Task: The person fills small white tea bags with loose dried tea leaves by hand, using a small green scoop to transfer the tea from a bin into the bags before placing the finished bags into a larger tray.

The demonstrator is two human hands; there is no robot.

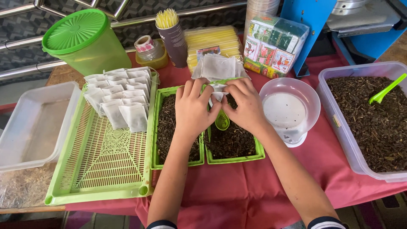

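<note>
My left hand (193, 108) and my right hand (246, 106) meet over two small green trays of dark loose tea (231, 146). Together they pinch a small white filter bag (217, 93) between the fingertips. A green scoop (221, 121) sticks up from the tea just below the bag, between my palms. The left tea tray (166, 123) lies partly under my left wrist.
Several filled white bags (121, 99) lie in rows on a big green slatted tray (101, 161). A stack of empty bags (218, 67) sits behind. A white scale bowl (290, 108), a clear tub of tea (369, 123) with a green scoop (388, 89), and an empty clear tub (34, 123) flank me.
</note>
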